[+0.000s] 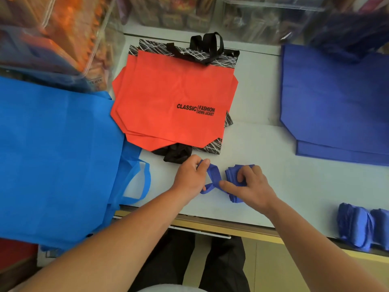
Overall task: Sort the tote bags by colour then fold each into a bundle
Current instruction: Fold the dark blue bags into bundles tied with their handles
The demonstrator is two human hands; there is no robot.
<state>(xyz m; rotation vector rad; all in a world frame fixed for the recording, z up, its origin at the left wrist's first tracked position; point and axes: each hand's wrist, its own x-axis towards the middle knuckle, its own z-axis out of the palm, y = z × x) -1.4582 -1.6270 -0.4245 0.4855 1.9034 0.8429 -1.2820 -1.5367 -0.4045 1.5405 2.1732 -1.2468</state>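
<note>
A dark blue tote bag folded into a small bundle (232, 175) lies on the white table (273, 186) near its front edge. My right hand (250, 186) grips the bundle, fingers curled over it. My left hand (190, 177) pinches the bundle's dark blue handle strap (213, 175), which loops between both hands. Behind them lie stacked red tote bags (172, 102) with black patterned trim and black handles. A pile of light blue tote bags (56, 154) lies at the left, flat dark blue tote bags (336, 102) at the right.
Two finished dark blue bundles (364, 226) sit at the table's front right edge. Clear plastic bins (63, 39) with orange goods stand at the back left, and more bins (263, 20) along the back. A small black bundle (176, 154) lies under the red bags' front edge.
</note>
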